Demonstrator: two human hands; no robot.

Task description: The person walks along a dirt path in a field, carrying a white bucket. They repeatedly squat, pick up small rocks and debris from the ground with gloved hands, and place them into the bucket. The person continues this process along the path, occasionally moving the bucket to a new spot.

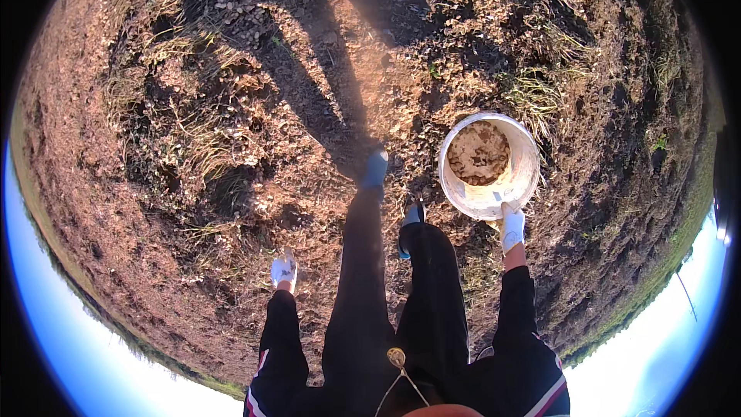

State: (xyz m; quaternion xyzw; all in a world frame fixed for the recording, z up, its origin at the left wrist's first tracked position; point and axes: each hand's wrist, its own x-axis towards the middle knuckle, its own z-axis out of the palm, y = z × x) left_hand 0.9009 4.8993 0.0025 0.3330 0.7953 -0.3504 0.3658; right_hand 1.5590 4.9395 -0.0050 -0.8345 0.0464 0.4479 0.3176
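Observation:
My right hand (512,230), in a white glove with bare fingertips, grips the near rim of a round white bucket (525,166). The bucket is tipped so that its inside shows, with brown dirt and small bits (478,153) scattered over the bottom. Its outer wall is mostly hidden from me. Off to the left, my left hand (284,270) hangs low over the soil, in a dirt-stained white glove. Nothing shows in it, and its small fingers look loosely extended.
Dry brown soil with plant litter covers the field. A heap of pale pod-like pieces (239,9) lies in shadow at the far left. Pulled dry stalks (208,147) lie left of my feet, more (536,96) beyond the bucket. My blue shoe (376,168) is forward on a bare strip.

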